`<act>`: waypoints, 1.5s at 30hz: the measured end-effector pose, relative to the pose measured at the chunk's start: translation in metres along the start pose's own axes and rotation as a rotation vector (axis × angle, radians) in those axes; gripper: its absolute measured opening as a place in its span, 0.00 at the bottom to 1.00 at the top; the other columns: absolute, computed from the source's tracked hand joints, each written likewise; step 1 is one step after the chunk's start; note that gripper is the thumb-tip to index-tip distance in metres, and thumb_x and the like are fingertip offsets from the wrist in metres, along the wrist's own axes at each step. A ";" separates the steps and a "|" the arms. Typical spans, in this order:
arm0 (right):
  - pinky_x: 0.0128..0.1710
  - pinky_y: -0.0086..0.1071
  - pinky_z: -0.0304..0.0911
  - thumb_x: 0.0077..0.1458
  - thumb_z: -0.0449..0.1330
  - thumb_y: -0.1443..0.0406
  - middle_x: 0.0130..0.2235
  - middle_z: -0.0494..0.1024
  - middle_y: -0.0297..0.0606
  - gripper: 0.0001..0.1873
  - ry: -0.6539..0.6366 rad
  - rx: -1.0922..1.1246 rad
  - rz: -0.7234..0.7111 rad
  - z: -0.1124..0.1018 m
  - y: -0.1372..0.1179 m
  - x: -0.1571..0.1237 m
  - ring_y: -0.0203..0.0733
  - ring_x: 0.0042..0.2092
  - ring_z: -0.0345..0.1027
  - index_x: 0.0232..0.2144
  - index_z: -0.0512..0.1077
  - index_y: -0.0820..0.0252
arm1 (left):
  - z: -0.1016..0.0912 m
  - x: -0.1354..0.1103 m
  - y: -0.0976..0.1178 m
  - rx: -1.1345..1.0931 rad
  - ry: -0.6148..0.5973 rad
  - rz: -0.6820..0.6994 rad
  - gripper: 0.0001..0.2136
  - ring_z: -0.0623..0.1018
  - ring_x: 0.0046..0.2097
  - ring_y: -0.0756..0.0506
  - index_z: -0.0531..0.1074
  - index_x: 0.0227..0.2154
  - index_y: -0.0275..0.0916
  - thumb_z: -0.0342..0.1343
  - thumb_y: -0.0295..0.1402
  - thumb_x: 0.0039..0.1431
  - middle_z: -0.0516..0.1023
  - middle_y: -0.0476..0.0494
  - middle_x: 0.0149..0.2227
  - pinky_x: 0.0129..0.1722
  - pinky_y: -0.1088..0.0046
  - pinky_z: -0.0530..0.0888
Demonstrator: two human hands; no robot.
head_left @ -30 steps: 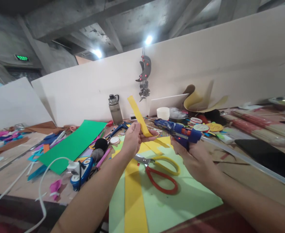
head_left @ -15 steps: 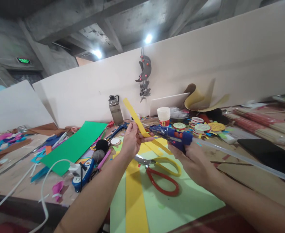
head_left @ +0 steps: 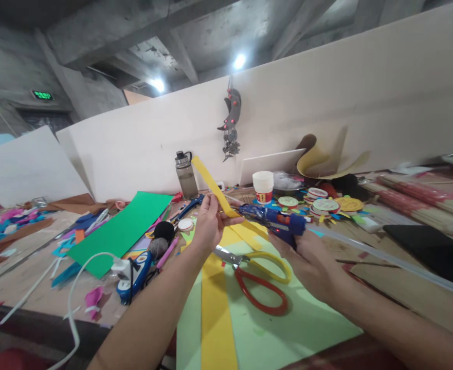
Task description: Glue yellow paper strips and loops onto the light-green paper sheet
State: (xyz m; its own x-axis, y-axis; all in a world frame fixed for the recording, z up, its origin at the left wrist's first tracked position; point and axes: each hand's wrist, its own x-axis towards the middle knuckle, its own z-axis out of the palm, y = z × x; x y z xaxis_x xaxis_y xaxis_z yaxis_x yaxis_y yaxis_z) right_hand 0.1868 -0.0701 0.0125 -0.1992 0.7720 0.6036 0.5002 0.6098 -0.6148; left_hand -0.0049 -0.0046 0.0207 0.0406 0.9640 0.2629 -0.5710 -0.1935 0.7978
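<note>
My left hand (head_left: 212, 222) is closed on a narrow yellow strip (head_left: 210, 181), pinching it near its bend. In my right hand (head_left: 309, 259) is a blue glue gun (head_left: 274, 218), its nozzle pointing left at the strip beside my left fingers. A long clear glue stick (head_left: 376, 252) runs out of the gun's back to the right. Below both hands, scissors (head_left: 260, 288) with one red and one yellow handle loop lie on a pale green sheet (head_left: 288, 329). A wider yellow strip (head_left: 216, 318) lies on that sheet, partly under the blades.
A green sheet (head_left: 122, 236) and a blue power strip (head_left: 136, 282) with a white cable lie left. Behind stand a bottle (head_left: 186, 177) and paper cups (head_left: 263, 185). Round decorated pieces (head_left: 325, 206) and a black slab (head_left: 430, 252) lie right.
The view has shifted slightly, so the surroundings sit a little further right. The glue gun's nozzle stays close to the strip; both hands keep their hold.
</note>
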 end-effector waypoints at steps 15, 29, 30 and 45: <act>0.34 0.37 0.68 0.60 0.48 0.55 0.32 0.78 0.40 0.18 -0.007 -0.006 0.013 0.001 0.001 0.000 0.49 0.37 0.72 0.41 0.73 0.55 | 0.001 -0.001 0.001 0.032 -0.043 0.012 0.10 0.78 0.29 0.52 0.64 0.35 0.41 0.57 0.40 0.56 0.74 0.54 0.25 0.35 0.72 0.79; 0.48 0.45 0.66 0.60 0.50 0.56 0.42 0.79 0.42 0.19 0.000 0.081 0.010 0.006 0.005 0.001 0.52 0.47 0.71 0.48 0.73 0.55 | 0.005 -0.007 -0.005 0.074 -0.047 -0.068 0.13 0.79 0.31 0.50 0.65 0.37 0.41 0.59 0.41 0.54 0.75 0.53 0.29 0.36 0.69 0.79; 0.48 0.46 0.66 0.60 0.50 0.56 0.42 0.79 0.41 0.20 0.002 0.093 0.016 0.006 0.004 0.003 0.52 0.47 0.71 0.48 0.73 0.55 | 0.005 -0.008 -0.007 0.088 -0.055 -0.080 0.13 0.80 0.32 0.49 0.65 0.37 0.41 0.59 0.41 0.54 0.75 0.52 0.29 0.36 0.69 0.79; 0.57 0.48 0.56 0.61 0.49 0.56 0.48 0.77 0.43 0.20 0.020 0.204 0.014 0.011 0.004 0.004 0.51 0.56 0.63 0.50 0.71 0.56 | 0.017 -0.017 -0.011 0.096 -0.067 -0.103 0.15 0.80 0.32 0.46 0.64 0.37 0.39 0.58 0.44 0.54 0.76 0.50 0.26 0.32 0.69 0.78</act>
State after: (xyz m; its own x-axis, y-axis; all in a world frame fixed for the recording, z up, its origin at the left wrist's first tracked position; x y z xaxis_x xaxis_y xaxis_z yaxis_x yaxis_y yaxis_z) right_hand 0.1786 -0.0625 0.0072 -0.1753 0.7784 0.6028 0.3213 0.6240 -0.7123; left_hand 0.0144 -0.0216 0.0168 0.1510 0.9659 0.2102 -0.4801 -0.1142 0.8698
